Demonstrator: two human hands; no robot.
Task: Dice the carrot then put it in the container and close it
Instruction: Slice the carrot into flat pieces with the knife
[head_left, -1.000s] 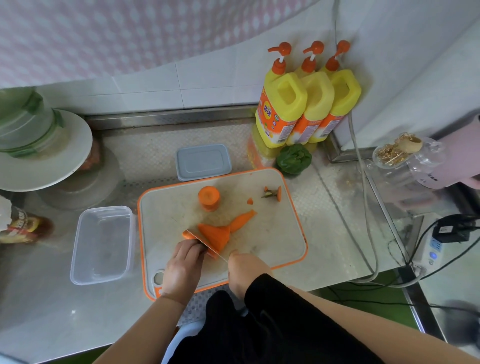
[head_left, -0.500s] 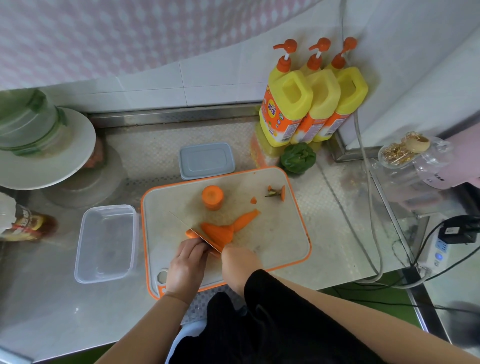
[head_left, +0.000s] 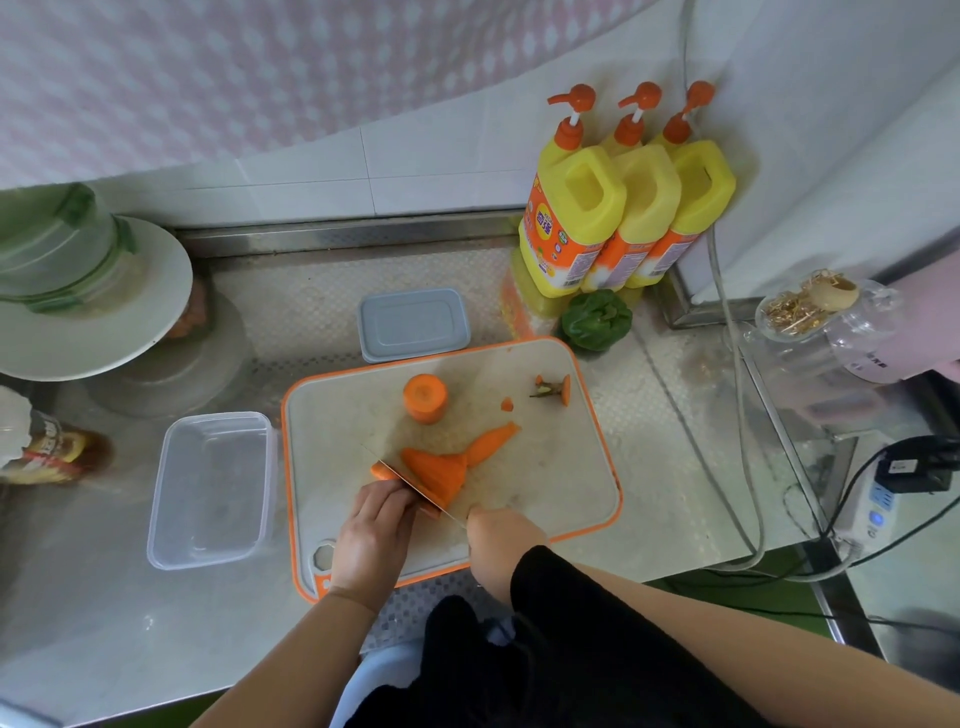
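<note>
On the white, orange-rimmed cutting board lie fanned carrot slices and the tapered carrot tip. My left hand presses down on a carrot piece at the slices' near left. My right hand grips the knife, whose blade cuts into the slices beside my left fingers. A carrot stump stands upright further back. The clear container sits open and empty left of the board. Its grey-blue lid lies behind the board.
The carrot top with its stem and a small scrap lie at the board's far right. Three yellow pump bottles and a green pepper stand behind. A white plate stack is far left, cables right.
The knife blade has shifted a little along the carrot slices, with my left hand staying beside it. The camera view has drifted slightly.
</note>
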